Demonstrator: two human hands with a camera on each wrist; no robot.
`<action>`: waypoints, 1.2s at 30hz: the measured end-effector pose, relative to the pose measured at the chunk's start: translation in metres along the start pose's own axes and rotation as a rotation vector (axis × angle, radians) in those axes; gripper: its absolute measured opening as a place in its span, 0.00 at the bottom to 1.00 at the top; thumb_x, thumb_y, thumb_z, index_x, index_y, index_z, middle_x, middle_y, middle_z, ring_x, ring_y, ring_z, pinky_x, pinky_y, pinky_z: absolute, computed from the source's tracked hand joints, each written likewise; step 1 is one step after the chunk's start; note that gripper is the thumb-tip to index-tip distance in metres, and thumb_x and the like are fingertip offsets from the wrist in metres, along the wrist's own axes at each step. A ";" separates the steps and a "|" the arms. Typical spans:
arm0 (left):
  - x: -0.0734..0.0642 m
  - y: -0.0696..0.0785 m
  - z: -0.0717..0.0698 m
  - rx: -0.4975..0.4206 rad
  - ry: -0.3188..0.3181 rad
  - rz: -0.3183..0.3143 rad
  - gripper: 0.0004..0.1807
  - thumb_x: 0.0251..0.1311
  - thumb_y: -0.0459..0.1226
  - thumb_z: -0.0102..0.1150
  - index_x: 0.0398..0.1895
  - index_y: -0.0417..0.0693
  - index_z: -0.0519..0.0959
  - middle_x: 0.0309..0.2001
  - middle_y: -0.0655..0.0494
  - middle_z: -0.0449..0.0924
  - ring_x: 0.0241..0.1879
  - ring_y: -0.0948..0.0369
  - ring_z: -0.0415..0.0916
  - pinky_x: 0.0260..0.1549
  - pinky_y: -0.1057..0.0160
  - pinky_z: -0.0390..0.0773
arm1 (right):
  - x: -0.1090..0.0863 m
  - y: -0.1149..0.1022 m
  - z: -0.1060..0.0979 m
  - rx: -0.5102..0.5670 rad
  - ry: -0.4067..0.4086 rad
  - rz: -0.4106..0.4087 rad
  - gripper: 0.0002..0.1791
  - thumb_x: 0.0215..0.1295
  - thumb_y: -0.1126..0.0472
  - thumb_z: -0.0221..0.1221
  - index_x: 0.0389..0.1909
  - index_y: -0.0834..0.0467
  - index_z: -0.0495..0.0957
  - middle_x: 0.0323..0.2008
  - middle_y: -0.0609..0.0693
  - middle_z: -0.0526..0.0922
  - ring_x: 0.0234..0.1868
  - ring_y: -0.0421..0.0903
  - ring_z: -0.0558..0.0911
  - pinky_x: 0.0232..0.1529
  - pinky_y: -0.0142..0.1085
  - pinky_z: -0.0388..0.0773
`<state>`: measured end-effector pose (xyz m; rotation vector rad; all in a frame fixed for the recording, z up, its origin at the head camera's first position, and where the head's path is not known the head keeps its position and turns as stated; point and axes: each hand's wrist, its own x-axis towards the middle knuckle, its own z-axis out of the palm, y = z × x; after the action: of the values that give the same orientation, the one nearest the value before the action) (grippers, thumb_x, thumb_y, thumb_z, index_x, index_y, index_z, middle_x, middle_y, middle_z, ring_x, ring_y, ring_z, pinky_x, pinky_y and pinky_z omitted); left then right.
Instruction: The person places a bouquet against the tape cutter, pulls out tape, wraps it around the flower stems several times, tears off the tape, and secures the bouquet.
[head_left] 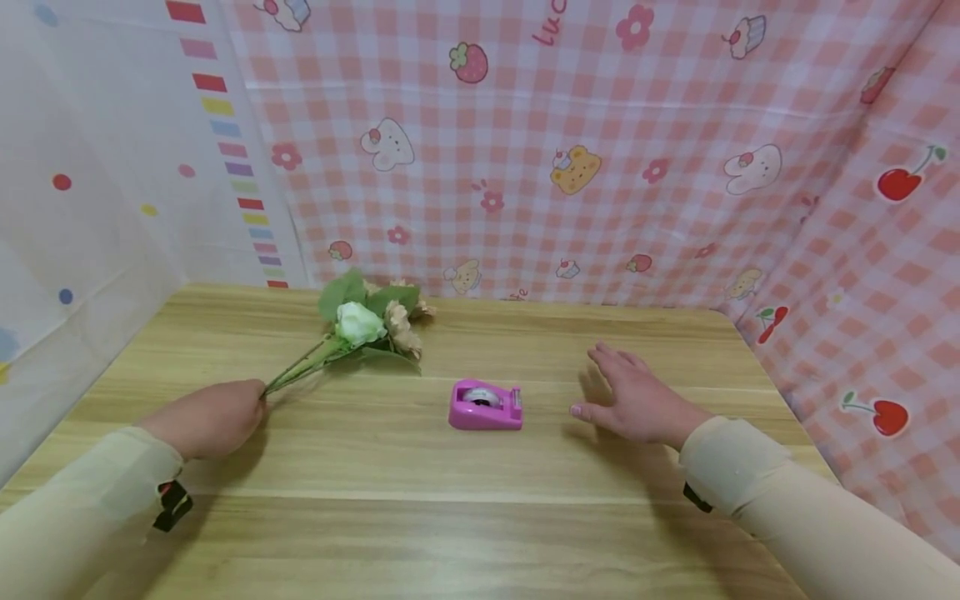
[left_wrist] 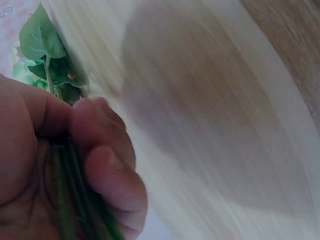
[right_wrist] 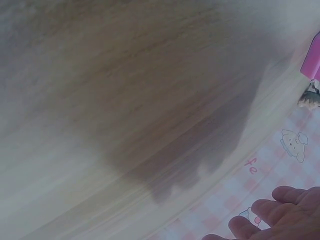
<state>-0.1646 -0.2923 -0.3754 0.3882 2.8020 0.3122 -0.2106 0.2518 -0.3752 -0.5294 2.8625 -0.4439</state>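
A bunch of artificial flowers (head_left: 360, 325), with a white bloom, beige blooms and green leaves, lies toward the back left of the table. My left hand (head_left: 217, 417) grips its stems, and the left wrist view shows the green stems (left_wrist: 75, 190) running through the curled fingers. In the middle stands a pink tape dispenser (head_left: 486, 407) with a roll of tape in it. To its right my right hand (head_left: 637, 400) hovers over the table with fingers spread, touching nothing. The right wrist view catches only part of that hand and a corner of the dispenser (right_wrist: 312, 60).
The wood-grain table (head_left: 420, 533) runs back to a pink checked curtain (head_left: 525, 217) with cartoon prints. A white dotted cloth (head_left: 97, 192) hangs on the left, and a cherry-print cloth (head_left: 892, 275) borders the right side.
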 end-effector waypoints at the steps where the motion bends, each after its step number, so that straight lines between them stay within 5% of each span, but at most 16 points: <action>1: 0.000 0.000 0.000 -0.013 -0.008 -0.010 0.12 0.79 0.34 0.41 0.36 0.40 0.70 0.25 0.53 0.68 0.26 0.57 0.69 0.24 0.60 0.73 | 0.000 0.000 0.000 -0.001 0.001 -0.001 0.56 0.69 0.33 0.63 0.82 0.65 0.54 0.83 0.67 0.50 0.81 0.73 0.52 0.79 0.70 0.53; 5: -0.001 0.002 0.002 -0.062 -0.008 -0.028 0.13 0.81 0.37 0.38 0.40 0.39 0.71 0.28 0.52 0.71 0.28 0.56 0.73 0.27 0.55 0.79 | -0.001 0.001 -0.001 0.001 0.003 -0.002 0.55 0.70 0.33 0.63 0.82 0.66 0.53 0.83 0.68 0.50 0.81 0.73 0.52 0.79 0.70 0.53; 10: -0.003 0.006 0.005 -0.075 0.078 0.012 0.12 0.80 0.36 0.39 0.40 0.40 0.71 0.30 0.51 0.75 0.33 0.54 0.77 0.37 0.44 0.85 | -0.003 0.003 -0.001 0.006 0.003 0.003 0.56 0.69 0.33 0.63 0.82 0.66 0.53 0.83 0.68 0.51 0.81 0.73 0.52 0.78 0.70 0.53; 20: -0.008 0.035 -0.005 -0.210 0.165 -0.080 0.16 0.80 0.41 0.36 0.36 0.44 0.72 0.24 0.54 0.66 0.24 0.58 0.65 0.22 0.61 0.67 | -0.007 0.005 -0.005 0.011 0.001 0.011 0.55 0.71 0.33 0.62 0.82 0.66 0.52 0.83 0.69 0.51 0.81 0.73 0.51 0.78 0.70 0.54; 28: -0.007 0.071 -0.010 -0.323 0.198 -0.064 0.22 0.82 0.45 0.37 0.46 0.40 0.79 0.23 0.54 0.65 0.21 0.58 0.63 0.21 0.61 0.67 | -0.012 0.008 -0.008 0.012 0.006 0.009 0.54 0.73 0.34 0.60 0.82 0.67 0.51 0.83 0.69 0.50 0.81 0.73 0.50 0.78 0.70 0.54; 33: 0.000 0.096 -0.007 -0.364 0.207 -0.005 0.26 0.82 0.43 0.33 0.56 0.35 0.81 0.43 0.41 0.84 0.35 0.54 0.73 0.31 0.58 0.74 | -0.014 0.011 -0.009 0.011 0.011 0.012 0.54 0.73 0.35 0.60 0.82 0.67 0.51 0.83 0.69 0.50 0.81 0.73 0.50 0.78 0.70 0.54; 36: 0.005 0.114 -0.003 -0.400 0.197 0.022 0.25 0.82 0.40 0.32 0.58 0.35 0.80 0.51 0.38 0.84 0.36 0.54 0.73 0.33 0.59 0.75 | -0.015 0.013 -0.009 0.010 0.013 0.012 0.54 0.74 0.35 0.59 0.82 0.67 0.51 0.83 0.69 0.50 0.81 0.73 0.50 0.78 0.70 0.53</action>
<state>-0.1435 -0.1847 -0.3452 0.3067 2.8245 0.9414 -0.2028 0.2715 -0.3689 -0.5085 2.8731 -0.4611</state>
